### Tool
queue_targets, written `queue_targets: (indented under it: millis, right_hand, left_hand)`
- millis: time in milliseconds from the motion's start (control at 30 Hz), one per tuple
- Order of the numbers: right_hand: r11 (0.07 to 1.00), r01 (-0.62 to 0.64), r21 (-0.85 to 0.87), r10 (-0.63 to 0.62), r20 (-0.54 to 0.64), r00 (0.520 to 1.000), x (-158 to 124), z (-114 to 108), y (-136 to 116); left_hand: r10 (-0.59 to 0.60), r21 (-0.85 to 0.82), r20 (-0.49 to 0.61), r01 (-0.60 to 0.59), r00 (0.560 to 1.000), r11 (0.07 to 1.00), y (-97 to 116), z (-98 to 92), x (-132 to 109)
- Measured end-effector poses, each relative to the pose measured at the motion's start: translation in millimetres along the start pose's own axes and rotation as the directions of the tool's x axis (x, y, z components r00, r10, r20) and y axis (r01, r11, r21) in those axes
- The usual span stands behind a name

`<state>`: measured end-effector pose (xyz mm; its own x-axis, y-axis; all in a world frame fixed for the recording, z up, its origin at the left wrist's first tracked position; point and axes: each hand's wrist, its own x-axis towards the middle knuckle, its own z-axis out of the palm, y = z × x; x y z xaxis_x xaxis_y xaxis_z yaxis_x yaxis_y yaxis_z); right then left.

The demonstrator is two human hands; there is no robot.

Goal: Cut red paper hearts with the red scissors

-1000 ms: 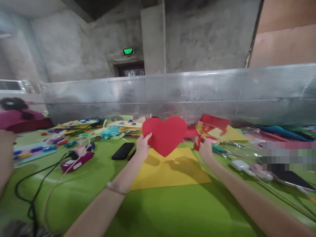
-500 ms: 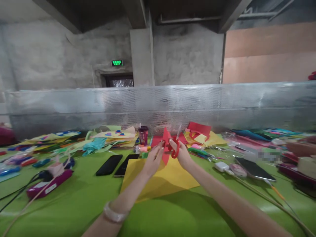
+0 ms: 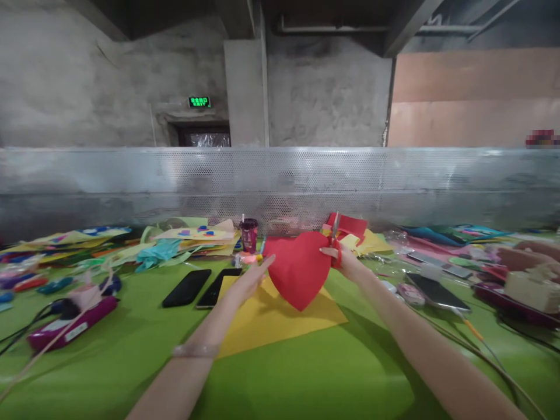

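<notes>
A red paper heart (image 3: 300, 273) is spread flat and held up, its point facing down. My left hand (image 3: 258, 272) is closed on the heart's left edge, with the thumb hidden behind the paper. At the right edge, my right hand (image 3: 343, 259) has red-handled scissors (image 3: 336, 228) in its grip, blades pointing up, and its fingers reach to the heart. Beneath the heart a yellow paper sheet (image 3: 262, 329) lies on the green tabletop. Part of a red sheet shows behind the heart's upper left.
Two black phones (image 3: 187, 288) lie left of the yellow sheet. A purple cup (image 3: 249, 235) with a straw stands behind. Paper piles (image 3: 199, 233) line the back, before a perforated metal barrier (image 3: 280, 186). A purple power strip (image 3: 72, 324) is at left, a charging phone (image 3: 437, 291) at right.
The folded red paper has been opened out into a heart. My hands have moved apart to its two sides, and the scissors have shifted right with my right hand.
</notes>
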<state>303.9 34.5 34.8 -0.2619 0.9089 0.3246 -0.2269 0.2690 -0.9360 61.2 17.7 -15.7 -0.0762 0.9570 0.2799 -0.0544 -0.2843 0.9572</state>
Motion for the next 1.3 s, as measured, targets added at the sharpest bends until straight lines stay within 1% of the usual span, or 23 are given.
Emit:
queue_targets:
  millis: [100, 167, 233, 300, 367, 400, 467, 667, 767, 867, 967, 1067, 1200, 1300]
  right_hand:
    - [0.999, -0.021, -0.042, 0.021, -0.012, 1.000, 1.4, -12.4, 1.3]
    - [0.996, -0.007, -0.091, 0.003, -0.040, 0.999, 4.3, -16.6, 4.3]
    - [0.991, 0.015, -0.136, -0.024, -0.065, 0.998, 7.0, -18.7, 7.2]
    - [0.984, 0.019, -0.175, -0.030, -0.060, 0.998, 8.6, -19.3, 9.7]
    - [0.977, 0.018, -0.215, -0.028, -0.045, 0.999, 9.2, -18.9, 11.7]
    - [0.973, 0.016, -0.230, -0.026, -0.040, 0.999, 9.3, -18.3, 12.5]
    - [0.969, 0.018, -0.247, -0.029, -0.039, 0.999, 9.5, -16.6, 13.4]
    - [0.975, 0.047, -0.217, -0.062, -0.062, 0.996, 10.0, -12.1, 9.3]
    - [0.980, 0.060, -0.189, -0.074, -0.068, 0.995, 9.6, -11.3, 6.4]
    - [0.984, 0.083, -0.156, -0.097, -0.085, 0.992, 9.4, -9.8, 4.2]
    - [0.986, 0.109, -0.126, -0.124, -0.117, 0.985, 9.8, -7.2, 2.5]
    - [0.989, 0.115, -0.097, -0.132, -0.187, 0.973, 10.1, -5.0, 2.9]
    - [0.992, 0.102, -0.070, -0.119, -0.331, 0.936, 11.1, -5.8, 10.6]
    - [0.994, 0.079, -0.076, -0.103, -0.402, 0.910, 12.5, -7.0, 20.1]
  left_hand:
    - [-0.114, -0.028, 0.083, 0.117, 0.990, 0.993, -1.9, -5.5, 2.0]
    - [-0.114, -0.077, 0.085, 0.121, 0.990, 0.990, -1.5, -6.1, 4.6]
    - [-0.077, -0.138, 0.044, 0.083, 0.996, 0.987, -0.3, -7.6, 9.0]
    - [-0.037, -0.189, -0.042, 0.029, 0.998, 0.982, 1.3, -11.7, 13.8]
    - [-0.011, -0.222, -0.128, -0.018, 0.992, 0.975, 2.7, -17.5, 17.5]
    - [-0.004, -0.235, -0.155, -0.032, 0.988, 0.972, 3.3, -20.3, 18.6]
    - [-0.005, -0.256, -0.170, -0.039, 0.985, 0.966, 4.7, -25.0, 19.5]
    - [-0.072, -0.246, -0.081, 0.050, 0.994, 0.968, 11.9, -29.7, 15.6]
    - [-0.086, -0.201, 0.004, 0.085, 0.996, 0.976, 15.2, -30.5, 10.3]
    - [-0.103, -0.145, 0.101, 0.118, 0.989, 0.982, 15.9, -29.8, 4.3]
    - [-0.117, -0.099, 0.148, 0.132, 0.982, 0.986, 14.6, -28.6, 1.2]
    - [-0.096, -0.096, 0.121, 0.108, 0.988, 0.990, 14.0, -28.7, 2.1]
    - [-0.048, -0.127, 0.035, 0.052, 0.998, 0.991, 14.9, -31.4, 6.2]
    - [-0.034, -0.133, -0.033, 0.029, 0.999, 0.991, 14.8, -33.4, 8.7]
